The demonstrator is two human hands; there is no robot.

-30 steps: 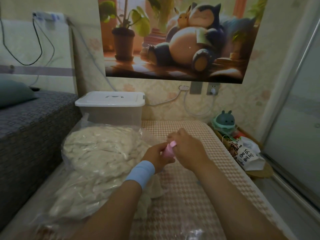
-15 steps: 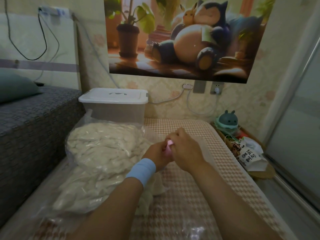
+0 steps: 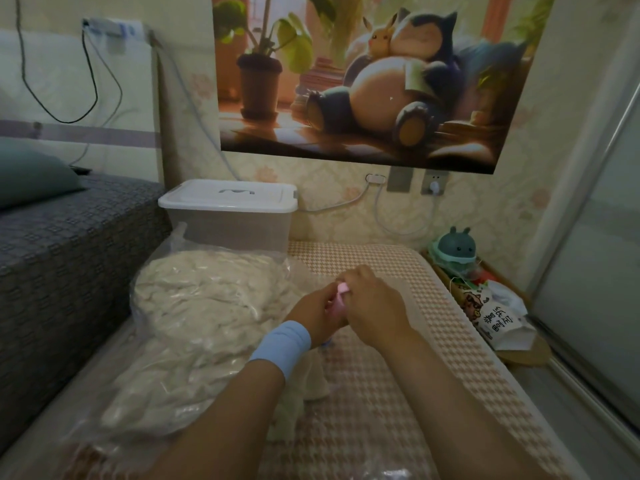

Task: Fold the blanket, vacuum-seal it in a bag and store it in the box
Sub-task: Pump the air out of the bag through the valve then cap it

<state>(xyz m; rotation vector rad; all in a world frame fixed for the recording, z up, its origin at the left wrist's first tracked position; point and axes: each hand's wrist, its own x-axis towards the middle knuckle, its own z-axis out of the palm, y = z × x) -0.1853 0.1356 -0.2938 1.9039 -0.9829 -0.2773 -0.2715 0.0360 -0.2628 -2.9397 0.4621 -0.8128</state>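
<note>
Far left, a grey patterned couch [image 3: 69, 244] runs along the left edge of the checked mattress [image 3: 398, 393], a teal cushion [image 3: 31, 171] on top of it. Next in, here's the cream blanket [image 3: 207, 306]: it's bunched and wrinkled inside the clear bag [image 3: 178, 237], and the bag lies along the mattress's left edge, stretching from the near-left corner up to the far-left corner. There at the far-left corner sits the box [image 3: 225, 226], its white lid [image 3: 228, 197] on, the bag's far end just against its front.

Moving to the middle, both hands meet just off the bag's right side. The left hand [image 3: 311, 315], with a pale blue wristband [image 3: 282, 344], has its fingers curled round a small pink piece [image 3: 337, 299]. The right hand [image 3: 374, 306] comes in from the other side, fingers bent and clamped on the top of that same pink piece, knuckles up. The two hands touch each other; what the pink piece is I can't make out, most of it is covered. A flap of the bag's plastic hangs below the left wrist.

Above, a cartoon poster [image 3: 363, 81] covers the wall. To the right, off the mattress's far-right corner, a teal round figure [image 3: 450, 242] stands near a white snack packet [image 3: 498, 320], with a glass door [image 3: 595, 271] at the far right.
</note>
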